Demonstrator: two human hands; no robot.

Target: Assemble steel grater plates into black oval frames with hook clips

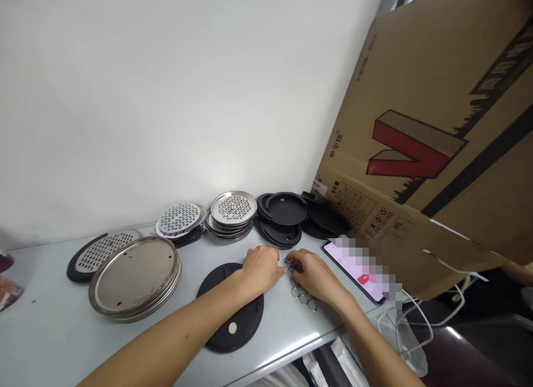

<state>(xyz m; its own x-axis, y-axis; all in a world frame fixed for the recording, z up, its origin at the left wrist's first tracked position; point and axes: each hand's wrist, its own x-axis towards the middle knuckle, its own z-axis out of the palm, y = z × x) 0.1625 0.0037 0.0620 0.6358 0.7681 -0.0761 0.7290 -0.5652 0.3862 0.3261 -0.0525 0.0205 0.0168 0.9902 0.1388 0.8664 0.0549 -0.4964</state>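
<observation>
My right hand (313, 275) is closed in a pinch at a small metal ring (287, 264) by its fingertips. Beside it, my left hand (261, 266) has its fingers curled and its thumb pointing towards the right hand; what they hold, if anything, is hidden. Several loose metal rings (303, 298) lie on the grey table just below my right hand. Under my left forearm rests a round black disc (245, 326) with a pale round spot (232, 327), partly covered by the arm.
To the left stand a stack of round metal plates (135, 273) and a perforated disc (104, 251). Along the wall are metal grater discs (234, 208), white perforated discs (180, 218) and black round bases (285, 209). A phone (353, 267) and cardboard box (400, 98) stand right.
</observation>
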